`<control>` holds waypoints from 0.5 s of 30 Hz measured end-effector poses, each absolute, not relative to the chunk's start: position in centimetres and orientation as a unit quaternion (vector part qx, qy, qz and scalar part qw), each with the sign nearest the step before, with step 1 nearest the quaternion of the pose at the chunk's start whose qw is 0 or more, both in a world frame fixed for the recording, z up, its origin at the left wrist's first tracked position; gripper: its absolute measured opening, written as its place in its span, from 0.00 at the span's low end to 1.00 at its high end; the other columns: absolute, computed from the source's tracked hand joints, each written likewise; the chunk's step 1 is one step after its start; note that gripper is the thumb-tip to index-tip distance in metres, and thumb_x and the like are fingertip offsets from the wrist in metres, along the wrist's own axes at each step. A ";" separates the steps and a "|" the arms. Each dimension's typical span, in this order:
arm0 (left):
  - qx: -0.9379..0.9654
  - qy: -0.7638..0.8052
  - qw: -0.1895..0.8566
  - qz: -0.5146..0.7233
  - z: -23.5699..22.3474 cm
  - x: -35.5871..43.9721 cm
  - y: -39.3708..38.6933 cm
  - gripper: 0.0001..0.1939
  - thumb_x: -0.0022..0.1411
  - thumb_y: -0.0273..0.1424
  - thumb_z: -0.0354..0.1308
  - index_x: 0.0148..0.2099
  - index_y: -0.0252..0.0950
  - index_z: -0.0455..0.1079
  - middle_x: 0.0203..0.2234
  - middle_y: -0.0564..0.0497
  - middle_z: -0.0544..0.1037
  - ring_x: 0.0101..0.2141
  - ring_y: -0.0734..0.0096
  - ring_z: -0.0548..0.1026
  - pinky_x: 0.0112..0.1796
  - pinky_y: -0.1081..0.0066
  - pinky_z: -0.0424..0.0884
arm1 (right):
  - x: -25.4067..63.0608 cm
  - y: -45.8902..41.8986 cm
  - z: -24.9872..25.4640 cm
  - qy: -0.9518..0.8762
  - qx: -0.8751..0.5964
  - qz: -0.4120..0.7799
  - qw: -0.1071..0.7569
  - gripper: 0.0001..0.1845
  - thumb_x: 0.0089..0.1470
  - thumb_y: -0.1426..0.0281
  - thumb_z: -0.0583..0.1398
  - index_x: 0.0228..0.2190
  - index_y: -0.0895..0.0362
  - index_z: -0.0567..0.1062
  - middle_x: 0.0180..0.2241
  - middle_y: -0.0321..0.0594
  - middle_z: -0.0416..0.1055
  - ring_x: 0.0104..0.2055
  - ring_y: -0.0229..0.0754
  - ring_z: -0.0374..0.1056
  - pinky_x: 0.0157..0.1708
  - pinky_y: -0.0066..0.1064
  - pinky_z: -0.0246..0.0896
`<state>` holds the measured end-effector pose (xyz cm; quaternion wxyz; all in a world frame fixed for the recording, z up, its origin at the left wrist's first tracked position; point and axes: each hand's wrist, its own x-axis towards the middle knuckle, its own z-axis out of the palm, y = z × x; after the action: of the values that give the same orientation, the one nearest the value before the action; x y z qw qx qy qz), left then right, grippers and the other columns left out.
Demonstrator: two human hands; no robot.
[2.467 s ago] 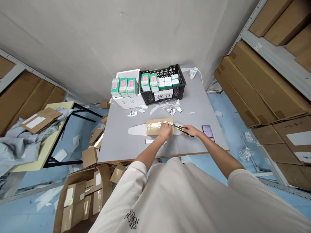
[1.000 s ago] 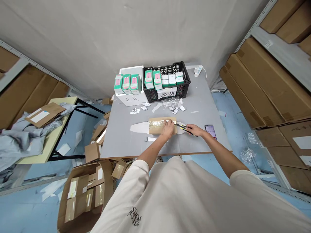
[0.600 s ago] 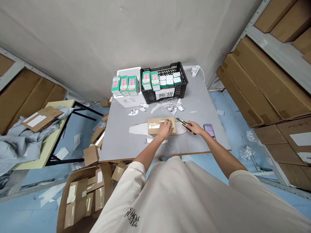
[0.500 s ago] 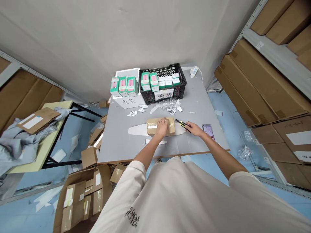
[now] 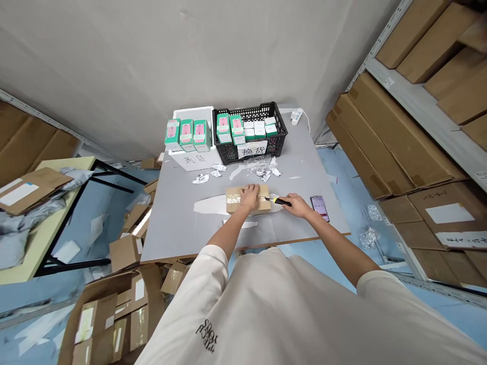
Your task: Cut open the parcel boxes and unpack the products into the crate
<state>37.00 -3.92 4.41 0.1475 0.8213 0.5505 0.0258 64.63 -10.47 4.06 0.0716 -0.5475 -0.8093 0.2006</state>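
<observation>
Both my hands are at the taped cardboard parcel (image 5: 236, 201) on the tabletop (image 5: 178, 228). My left hand (image 5: 249, 197) rests on it, fingers open; my right hand (image 5: 294, 205) grips a yellow-and-black utility knife (image 5: 281, 202) at the parcel's edge.

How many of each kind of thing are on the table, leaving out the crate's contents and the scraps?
Parcel: 1
Knife, in right hand: 1
Phone: 1
Crate: 1
Power strip: 1
White box: 1
Green boxes on it: 3
Total: 9

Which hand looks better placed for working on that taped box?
Probably the right hand: it grips the yellow-and-black utility knife, tip at the box's edge, while the left hand lies flat on the cardboard box, steadying it.
</observation>
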 end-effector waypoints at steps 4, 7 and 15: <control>0.838 0.530 0.126 0.028 4.3 36.7 -4.2 0.33 0.67 0.33 0.53 0.72 0.38 0.52 0.63 0.36 0.67 0.64 0.48 0.61 0.61 0.49 0.55 | 64.4 -10.8 4.1 -0.801 -0.556 0.207 0.075 0.26 0.65 0.64 0.58 0.63 0.49 0.73 0.47 0.47 0.75 0.51 0.52 0.68 0.52 0.39 0.60; 0.838 0.531 0.119 0.030 4.0 36.7 -4.5 0.34 0.68 0.32 0.51 0.74 0.37 0.50 0.65 0.35 0.65 0.65 0.49 0.60 0.63 0.50 0.54 | 63.9 -10.9 4.0 -0.795 -0.567 0.200 0.080 0.26 0.65 0.63 0.58 0.63 0.50 0.73 0.48 0.49 0.75 0.52 0.53 0.68 0.54 0.41 0.59; 0.842 0.516 0.136 0.080 3.1 36.5 -5.4 0.31 0.69 0.27 0.44 0.73 0.35 0.53 0.69 0.34 0.60 0.69 0.48 0.56 0.65 0.49 0.51 | 63.0 -11.0 4.2 -0.776 -0.580 0.227 0.095 0.27 0.65 0.61 0.57 0.63 0.51 0.73 0.47 0.49 0.75 0.50 0.54 0.68 0.55 0.43 0.61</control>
<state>36.51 -5.39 3.08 0.1365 0.8416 0.5164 0.0796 62.98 -11.01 4.16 0.0949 -0.5804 -0.7761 0.2275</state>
